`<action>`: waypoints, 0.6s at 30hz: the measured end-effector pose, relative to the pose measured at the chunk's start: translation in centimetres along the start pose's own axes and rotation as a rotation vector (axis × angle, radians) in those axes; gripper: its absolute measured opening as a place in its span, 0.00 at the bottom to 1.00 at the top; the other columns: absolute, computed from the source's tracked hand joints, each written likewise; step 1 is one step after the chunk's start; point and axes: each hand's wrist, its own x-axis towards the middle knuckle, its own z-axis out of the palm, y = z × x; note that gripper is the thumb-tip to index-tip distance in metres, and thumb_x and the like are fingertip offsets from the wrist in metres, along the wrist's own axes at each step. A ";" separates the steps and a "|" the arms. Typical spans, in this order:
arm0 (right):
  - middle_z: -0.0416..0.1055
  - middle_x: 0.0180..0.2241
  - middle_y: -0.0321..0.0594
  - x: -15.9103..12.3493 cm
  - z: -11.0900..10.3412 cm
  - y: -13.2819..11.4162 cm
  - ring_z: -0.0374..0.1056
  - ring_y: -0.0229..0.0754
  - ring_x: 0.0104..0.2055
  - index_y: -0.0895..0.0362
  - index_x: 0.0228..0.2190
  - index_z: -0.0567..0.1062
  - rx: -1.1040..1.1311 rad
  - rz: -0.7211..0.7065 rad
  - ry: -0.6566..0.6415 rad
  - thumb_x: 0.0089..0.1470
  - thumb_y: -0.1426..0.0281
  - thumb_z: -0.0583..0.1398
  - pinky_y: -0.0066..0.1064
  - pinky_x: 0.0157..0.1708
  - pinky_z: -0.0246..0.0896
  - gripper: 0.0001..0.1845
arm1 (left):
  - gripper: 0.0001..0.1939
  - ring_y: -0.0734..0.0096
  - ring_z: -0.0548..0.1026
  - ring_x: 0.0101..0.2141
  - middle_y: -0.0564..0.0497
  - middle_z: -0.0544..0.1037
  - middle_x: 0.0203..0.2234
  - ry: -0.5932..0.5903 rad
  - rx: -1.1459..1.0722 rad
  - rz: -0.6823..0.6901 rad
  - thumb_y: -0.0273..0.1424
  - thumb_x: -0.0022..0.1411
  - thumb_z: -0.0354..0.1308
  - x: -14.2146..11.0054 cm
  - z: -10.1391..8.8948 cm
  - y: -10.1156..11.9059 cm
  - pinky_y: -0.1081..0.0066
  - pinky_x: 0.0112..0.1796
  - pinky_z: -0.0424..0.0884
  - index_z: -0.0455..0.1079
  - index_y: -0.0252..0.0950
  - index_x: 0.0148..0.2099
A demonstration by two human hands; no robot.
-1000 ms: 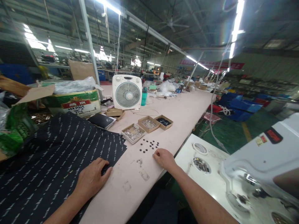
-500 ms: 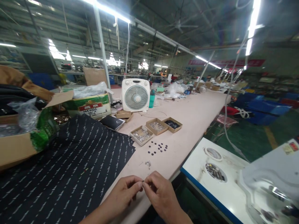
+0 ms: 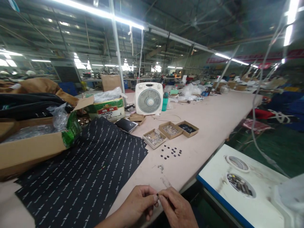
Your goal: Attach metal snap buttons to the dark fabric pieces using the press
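Where left hand (image 3: 136, 204) and right hand (image 3: 178, 206) meet, pinched narrow, dark piece (image 3: 157, 194) between, seemingly held by both.

Left hand (image 3: 140, 204) is coming off the dark printed fabric (image 3: 95, 167), and the right hand (image 3: 179, 207) is pulling back from beside the small black discs (image 3: 172, 152). They're now meeting by the near edge of the tabletop (image 3: 204, 126), fingers (image 3: 152, 200) pinching a tiny dark piece (image 3: 157, 194). View's swinging left too, so the white machine (image 3: 288, 196) is mostly sliding out and the open carton (image 3: 33, 155) is showing more.
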 end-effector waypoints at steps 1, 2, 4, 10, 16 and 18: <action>0.73 0.30 0.37 -0.1 0.0 0.0 0.71 0.42 0.33 0.51 0.31 0.77 0.030 0.034 0.004 0.65 0.62 0.55 0.30 0.34 0.64 0.14 | 0.18 0.80 0.63 0.16 0.55 0.70 0.20 0.002 0.010 -0.002 0.43 0.52 0.66 0.0 0.1 -0.2 0.77 0.17 0.61 0.70 0.32 0.32; 0.74 0.30 0.37 -0.1 0.1 0.1 0.71 0.43 0.33 0.51 0.31 0.77 0.062 0.078 0.014 0.64 0.60 0.56 0.30 0.34 0.64 0.14 | 0.18 0.79 0.62 0.15 0.57 0.69 0.18 0.004 0.028 -0.002 0.43 0.53 0.65 0.1 0.2 -0.3 0.77 0.17 0.61 0.70 0.32 0.32; 0.74 0.29 0.37 -0.3 0.2 0.2 0.71 0.43 0.32 0.51 0.32 0.78 0.129 0.173 0.040 0.61 0.59 0.58 0.30 0.31 0.64 0.13 | 0.18 0.78 0.61 0.15 0.59 0.65 0.15 0.012 0.095 0.008 0.44 0.56 0.63 0.0 0.3 -0.3 0.77 0.17 0.59 0.69 0.33 0.33; 0.75 0.29 0.38 -1.1 0.8 0.2 0.70 0.43 0.29 0.53 0.31 0.80 0.237 0.302 0.029 0.59 0.58 0.58 0.30 0.30 0.64 0.15 | 0.15 0.76 0.64 0.24 0.56 0.69 0.21 0.083 0.513 0.151 0.40 0.62 0.58 -0.9 0.3 1.2 0.75 0.26 0.59 0.72 0.32 0.32; 0.72 0.23 0.36 -1.3 1.2 -0.7 0.69 0.42 0.28 0.57 0.27 0.78 0.241 0.397 0.057 0.58 0.58 0.59 0.29 0.30 0.60 0.17 | 0.12 0.71 0.71 0.30 0.53 0.75 0.26 0.095 0.755 0.220 0.36 0.64 0.57 -1.4 0.1 2.0 0.73 0.32 0.63 0.74 0.35 0.32; 0.71 0.22 0.36 -1.4 1.4 -0.7 0.68 0.41 0.26 0.57 0.27 0.77 0.297 0.417 0.056 0.57 0.58 0.59 0.29 0.29 0.59 0.17 | 0.10 0.70 0.72 0.32 0.53 0.76 0.29 0.104 0.883 0.269 0.36 0.64 0.56 -1.3 -0.6 2.1 0.72 0.34 0.65 0.74 0.37 0.35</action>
